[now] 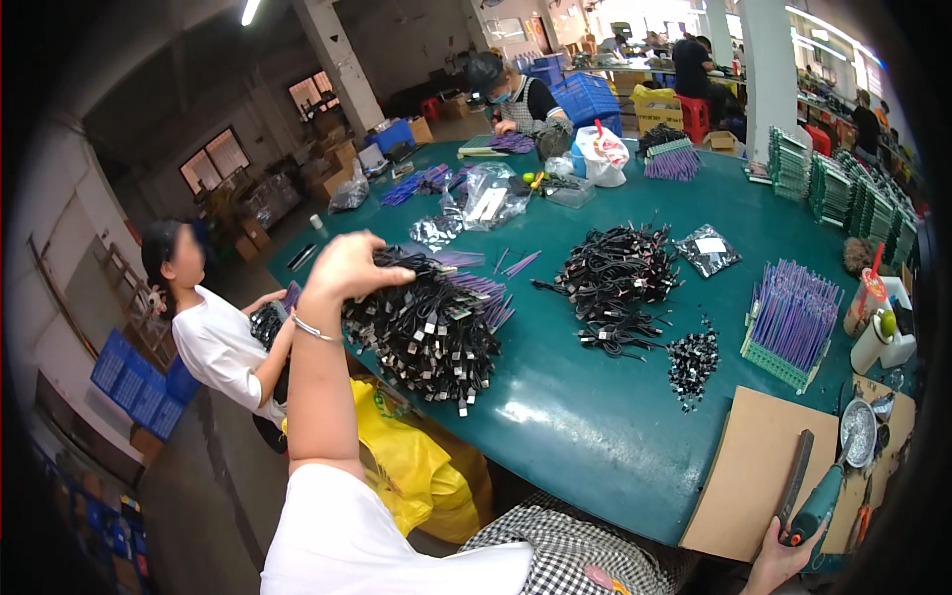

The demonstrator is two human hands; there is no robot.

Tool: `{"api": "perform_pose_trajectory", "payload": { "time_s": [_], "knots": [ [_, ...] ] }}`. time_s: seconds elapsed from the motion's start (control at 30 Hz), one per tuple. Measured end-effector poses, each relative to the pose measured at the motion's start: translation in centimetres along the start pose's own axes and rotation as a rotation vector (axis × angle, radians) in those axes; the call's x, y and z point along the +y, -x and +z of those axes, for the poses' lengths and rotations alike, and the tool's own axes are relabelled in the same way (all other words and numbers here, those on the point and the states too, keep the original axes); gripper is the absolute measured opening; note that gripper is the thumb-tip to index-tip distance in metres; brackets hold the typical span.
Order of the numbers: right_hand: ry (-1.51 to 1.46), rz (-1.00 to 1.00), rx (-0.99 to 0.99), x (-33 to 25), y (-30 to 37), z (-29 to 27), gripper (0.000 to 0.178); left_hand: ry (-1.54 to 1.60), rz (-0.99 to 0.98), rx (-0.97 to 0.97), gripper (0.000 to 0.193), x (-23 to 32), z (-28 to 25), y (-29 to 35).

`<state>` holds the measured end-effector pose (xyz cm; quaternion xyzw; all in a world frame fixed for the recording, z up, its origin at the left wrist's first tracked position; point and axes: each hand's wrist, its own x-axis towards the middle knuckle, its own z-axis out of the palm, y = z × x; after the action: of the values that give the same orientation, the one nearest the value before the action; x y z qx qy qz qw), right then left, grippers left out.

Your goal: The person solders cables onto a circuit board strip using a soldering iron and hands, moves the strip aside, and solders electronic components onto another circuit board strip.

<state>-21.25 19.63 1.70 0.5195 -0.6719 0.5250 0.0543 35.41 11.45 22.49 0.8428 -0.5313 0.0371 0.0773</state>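
My left arm reaches over a big heap of black USB cables at the table's left edge. At the top of that heap my left hand is curled round some cables, thumb on the near side; its fingertips are partly hidden. At the lower right, my right hand is closed on the end of a green hand tool with a narrow front, lying over brown cardboard. Beside the tool lies a dark flat bar. A second heap of black cables sits mid-table.
Small black parts lie near a green rack of purple sticks. A metal bowl stands at the right. Below the table edge is a yellow bag. One person stands at left; another works across the table.
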Motion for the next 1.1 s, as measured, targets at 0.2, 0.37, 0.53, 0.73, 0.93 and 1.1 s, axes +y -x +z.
{"api": "perform_pose_trajectory", "payload": {
  "time_s": [0.2, 0.37, 0.53, 0.73, 0.93, 1.1],
  "knots": [
    [-0.007, 0.151, -0.059, 4.4, 1.9, 0.2, 0.071, -0.050, 0.058, -0.011, 0.082, 0.6, 0.7, 0.3],
    [0.119, -0.071, -0.032, 0.9, 0.8, 0.6, 0.066, -0.243, 0.007, 0.354, 0.087, 2.4, 0.9, 3.8],
    [0.049, 0.044, -0.073, 1.1, 0.7, 0.3, 0.056, 0.446, 0.602, 0.701, 0.035, 11.8, 3.9, 5.2],
    [0.087, -0.029, -0.083, 0.7, 0.1, 0.2, 0.054, 0.796, 0.777, -0.149, 0.027, 29.4, 16.3, 4.5],
    [0.124, -0.004, -0.164, 1.3, 0.3, 0.0, 0.064, 0.602, 0.582, -0.303, 0.052, 42.0, 26.3, 2.6],
    [0.173, -0.029, -0.209, 1.5, -0.4, -0.2, 0.063, 0.451, 0.505, -0.192, 0.034, 44.2, 28.8, 2.1]
  ]
}}
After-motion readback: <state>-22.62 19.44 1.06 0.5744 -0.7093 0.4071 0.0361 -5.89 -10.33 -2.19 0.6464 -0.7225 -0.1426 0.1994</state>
